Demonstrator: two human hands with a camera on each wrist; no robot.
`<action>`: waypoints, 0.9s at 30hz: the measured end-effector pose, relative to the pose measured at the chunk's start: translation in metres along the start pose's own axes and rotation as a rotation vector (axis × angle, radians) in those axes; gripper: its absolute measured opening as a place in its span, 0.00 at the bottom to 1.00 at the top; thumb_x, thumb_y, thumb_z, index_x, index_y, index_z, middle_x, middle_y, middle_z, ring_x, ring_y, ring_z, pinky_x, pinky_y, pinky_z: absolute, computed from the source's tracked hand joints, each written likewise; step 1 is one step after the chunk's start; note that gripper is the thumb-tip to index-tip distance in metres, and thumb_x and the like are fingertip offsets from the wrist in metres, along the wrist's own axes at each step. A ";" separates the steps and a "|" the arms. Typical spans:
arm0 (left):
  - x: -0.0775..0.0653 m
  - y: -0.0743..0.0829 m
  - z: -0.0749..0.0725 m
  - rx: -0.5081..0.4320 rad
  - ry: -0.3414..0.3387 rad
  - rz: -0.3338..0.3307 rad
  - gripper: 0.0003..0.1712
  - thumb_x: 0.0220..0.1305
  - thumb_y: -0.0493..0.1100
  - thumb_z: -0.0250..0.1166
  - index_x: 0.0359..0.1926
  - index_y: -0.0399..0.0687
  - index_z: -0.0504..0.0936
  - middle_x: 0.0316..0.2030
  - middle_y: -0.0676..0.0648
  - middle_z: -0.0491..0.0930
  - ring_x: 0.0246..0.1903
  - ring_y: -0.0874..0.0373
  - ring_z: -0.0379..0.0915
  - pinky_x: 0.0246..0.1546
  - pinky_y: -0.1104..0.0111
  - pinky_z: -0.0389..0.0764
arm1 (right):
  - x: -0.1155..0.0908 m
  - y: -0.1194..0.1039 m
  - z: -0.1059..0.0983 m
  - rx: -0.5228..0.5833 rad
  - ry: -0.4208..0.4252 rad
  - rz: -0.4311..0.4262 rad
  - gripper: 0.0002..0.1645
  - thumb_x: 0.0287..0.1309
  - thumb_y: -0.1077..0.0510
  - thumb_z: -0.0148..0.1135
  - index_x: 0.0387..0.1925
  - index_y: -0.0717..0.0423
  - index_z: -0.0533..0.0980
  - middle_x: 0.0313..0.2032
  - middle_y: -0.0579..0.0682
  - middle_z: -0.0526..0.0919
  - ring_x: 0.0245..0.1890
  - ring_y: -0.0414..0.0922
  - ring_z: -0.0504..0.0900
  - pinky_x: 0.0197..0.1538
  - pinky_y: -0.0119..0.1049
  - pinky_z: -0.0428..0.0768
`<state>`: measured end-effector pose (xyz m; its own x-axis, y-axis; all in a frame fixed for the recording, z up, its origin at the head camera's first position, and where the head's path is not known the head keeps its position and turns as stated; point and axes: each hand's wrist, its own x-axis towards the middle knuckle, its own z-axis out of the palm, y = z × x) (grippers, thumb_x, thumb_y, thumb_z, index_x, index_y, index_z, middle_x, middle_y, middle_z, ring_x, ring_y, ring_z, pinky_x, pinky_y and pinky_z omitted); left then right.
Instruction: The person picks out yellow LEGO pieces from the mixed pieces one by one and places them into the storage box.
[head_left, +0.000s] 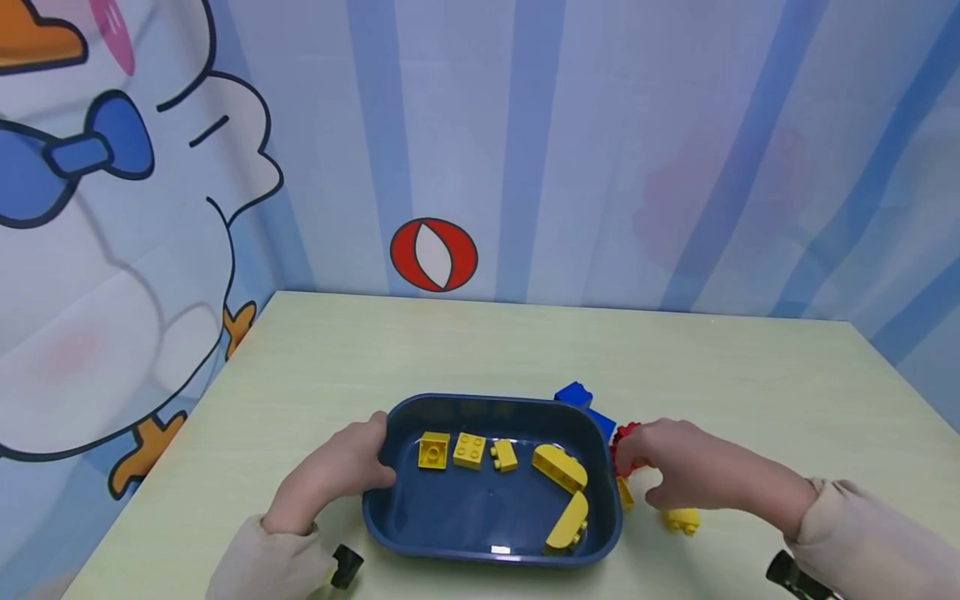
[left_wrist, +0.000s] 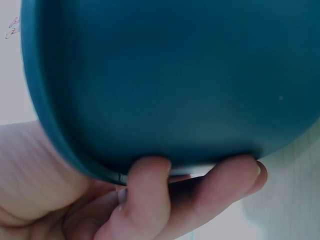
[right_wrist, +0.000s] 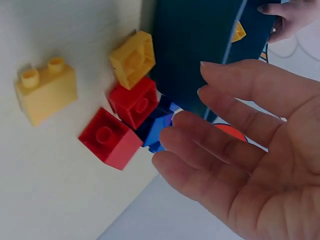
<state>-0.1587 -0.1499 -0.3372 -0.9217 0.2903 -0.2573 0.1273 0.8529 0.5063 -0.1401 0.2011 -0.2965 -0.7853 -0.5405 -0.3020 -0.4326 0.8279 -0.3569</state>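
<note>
At the left end of a dark blue plastic tray (head_left: 450,515), my left hand (head_left: 336,463) holds the rim, with fingertips against the wall in the left wrist view. Inside the tray lie several yellow toy building bricks (head_left: 469,451), two of them with rounded ends (head_left: 561,468). My right hand (head_left: 692,467) is beyond the right end, its fingers loosely bent and nothing between them. Close by its fingertips in the right wrist view are two red bricks (right_wrist: 114,139), some blue bricks (right_wrist: 159,127) and a yellow brick (right_wrist: 135,60) near the tray wall.
Another yellow brick (right_wrist: 47,94) stands apart from the others, below the right hand in the head view. All of this is on a pale table (head_left: 480,350). Behind it rises a blue striped backdrop (head_left: 585,150) printed with cartoon figures.
</note>
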 end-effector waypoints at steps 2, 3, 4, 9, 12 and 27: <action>0.000 0.000 0.000 -0.001 -0.001 0.002 0.44 0.50 0.32 0.65 0.63 0.17 0.52 0.49 0.29 0.73 0.31 0.51 0.70 0.30 0.64 0.72 | 0.002 0.003 0.005 0.014 -0.002 0.020 0.19 0.36 0.71 0.73 0.32 0.51 0.80 0.33 0.42 0.80 0.35 0.46 0.76 0.39 0.43 0.78; 0.000 0.000 0.000 -0.001 -0.001 0.003 0.44 0.50 0.32 0.65 0.63 0.17 0.52 0.49 0.29 0.73 0.31 0.51 0.70 0.30 0.64 0.72 | 0.002 0.003 0.008 0.022 -0.001 0.033 0.19 0.35 0.71 0.72 0.31 0.50 0.80 0.33 0.41 0.80 0.34 0.46 0.75 0.39 0.44 0.78; 0.000 0.000 0.000 0.000 -0.002 0.004 0.44 0.50 0.32 0.65 0.63 0.17 0.51 0.49 0.29 0.73 0.31 0.51 0.70 0.30 0.64 0.72 | 0.003 0.004 0.010 0.028 0.001 0.041 0.19 0.35 0.71 0.72 0.31 0.50 0.80 0.32 0.41 0.80 0.34 0.46 0.75 0.39 0.44 0.78; 0.000 -0.001 0.000 0.001 -0.001 0.009 0.44 0.50 0.32 0.65 0.63 0.17 0.51 0.49 0.29 0.73 0.32 0.51 0.70 0.30 0.64 0.72 | 0.009 0.007 0.021 0.066 0.015 0.105 0.19 0.35 0.71 0.73 0.31 0.48 0.81 0.32 0.41 0.80 0.34 0.46 0.76 0.40 0.46 0.78; 0.000 -0.001 0.000 -0.001 -0.001 0.008 0.44 0.50 0.32 0.65 0.63 0.17 0.51 0.49 0.29 0.73 0.32 0.51 0.70 0.30 0.64 0.72 | 0.012 0.011 0.026 0.096 0.014 0.124 0.20 0.35 0.71 0.74 0.33 0.49 0.81 0.33 0.42 0.80 0.34 0.46 0.76 0.40 0.46 0.78; 0.001 -0.002 0.001 -0.006 0.001 0.008 0.43 0.50 0.32 0.65 0.62 0.18 0.53 0.46 0.31 0.74 0.30 0.52 0.70 0.29 0.65 0.72 | 0.023 0.018 0.056 0.019 0.158 0.085 0.22 0.30 0.61 0.79 0.34 0.51 0.82 0.28 0.42 0.75 0.30 0.41 0.71 0.36 0.39 0.76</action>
<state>-0.1594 -0.1509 -0.3387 -0.9210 0.2969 -0.2522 0.1326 0.8477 0.5136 -0.1409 0.1956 -0.3592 -0.8791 -0.4370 -0.1901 -0.3541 0.8659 -0.3532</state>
